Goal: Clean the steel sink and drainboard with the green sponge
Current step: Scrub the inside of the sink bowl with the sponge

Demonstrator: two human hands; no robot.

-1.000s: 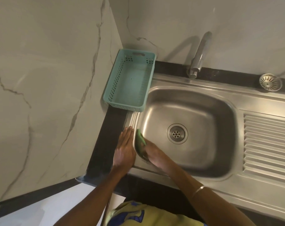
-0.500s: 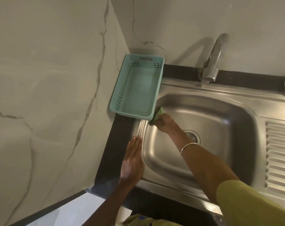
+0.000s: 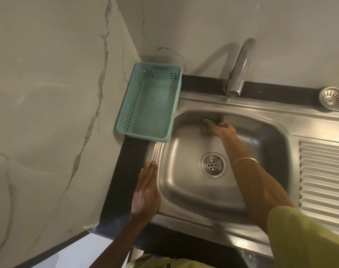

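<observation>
The steel sink (image 3: 188, 192) fills the middle of the view, its round drain (image 3: 213, 165) at the bottom of the basin. My right hand (image 3: 221, 130) grips the green sponge (image 3: 204, 125) and presses it against the basin's far wall, below the tap. The sponge is blurred and partly hidden by my fingers. My left hand (image 3: 146, 192) lies flat with straight fingers on the sink's left rim and the black counter edge. The ribbed drainboard (image 3: 323, 176) lies at the right.
A teal plastic basket (image 3: 149, 101) stands on the counter at the sink's far left corner, against the marble wall. A steel tap (image 3: 239, 68) rises behind the basin. A loose drain strainer (image 3: 332, 98) lies on the black ledge at the far right.
My right hand has carried the sponge from the basin's near left wall, up along the left side, to the far wall. My left hand has stayed flat on the left rim.
</observation>
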